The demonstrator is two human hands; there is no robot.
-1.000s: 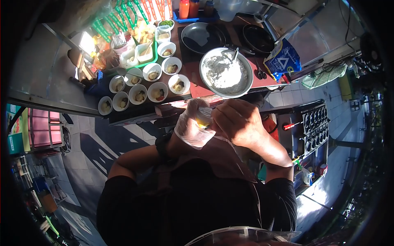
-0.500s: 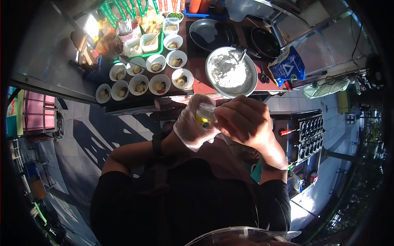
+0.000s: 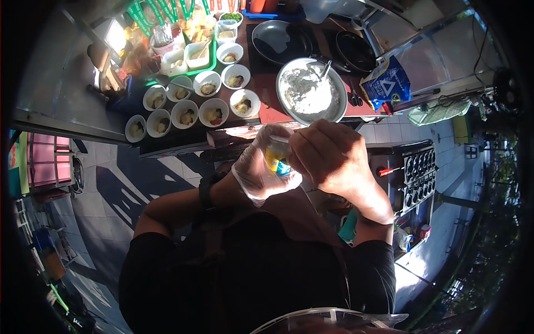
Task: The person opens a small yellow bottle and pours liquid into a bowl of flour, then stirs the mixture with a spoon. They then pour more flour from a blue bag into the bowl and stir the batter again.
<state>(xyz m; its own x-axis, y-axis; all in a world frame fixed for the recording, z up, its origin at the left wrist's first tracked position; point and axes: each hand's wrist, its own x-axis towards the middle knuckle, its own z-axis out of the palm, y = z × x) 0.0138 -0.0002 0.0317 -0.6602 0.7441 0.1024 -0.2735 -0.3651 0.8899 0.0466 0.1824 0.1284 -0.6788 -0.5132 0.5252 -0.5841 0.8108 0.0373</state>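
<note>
My left hand [image 3: 256,170], in a clear plastic glove, is wrapped around a small jar [image 3: 277,158] with a yellow and blue label. The jar is held in front of my chest with its pale top uppermost. Bare and curled, my right hand [image 3: 331,153] touches the jar's upper right side with its fingertips pressed together. Whatever those fingertips pinch is hidden behind the hand. Just beyond both hands, at the counter's front edge, sits a large metal bowl [image 3: 282,106] of white flour-like powder with a utensil handle in it.
Several white bowls [image 3: 213,112] with food portions stand on the left of the counter, near a green tray [image 3: 209,69] of containers. Two black pans [image 3: 281,42] lie at the back. A blue bag [image 3: 387,84] and scissors [image 3: 355,99] are on the right.
The jar has turned more upright, and more of its yellow and blue label shows. My right hand has risen slightly at the jar's top. The view has shifted a little.
</note>
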